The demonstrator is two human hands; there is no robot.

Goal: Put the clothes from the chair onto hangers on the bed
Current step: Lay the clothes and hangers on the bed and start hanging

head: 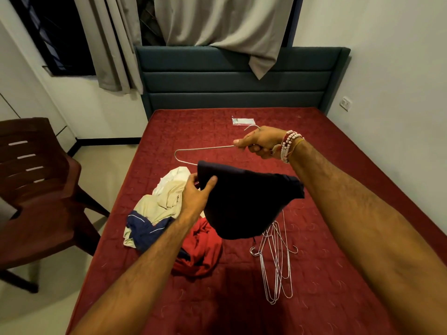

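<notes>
From the head view, my right hand is closed around the neck of a wire hanger, held up over the middle of the bed, its hook poking out past my knuckles toward the headboard. My left hand pinches the left edge of a dark navy garment, thumb on the front and fingers behind the cloth. The garment hangs from the hanger's lower bar and covers its right half; the left bend of the wire is bare, so I judge this piece is only partly on and needs pulling along or straightening.

Below my left arm, near the bed's left edge, lies a heap of clothes: a cream piece, a blue one with white piping and a red one, none on a hanger. Just to the right of the heap, a bundle of spare hangers lies flat on the bed, toward its foot end. The chair stands off the bed's left side, and its seat looks bare as far as I can see it, so the clothes seem to be across already. No finished, hung garment shows anywhere on the bed. By my reckoning the hanging has barely begun: this first piece, then at least three more.
</notes>
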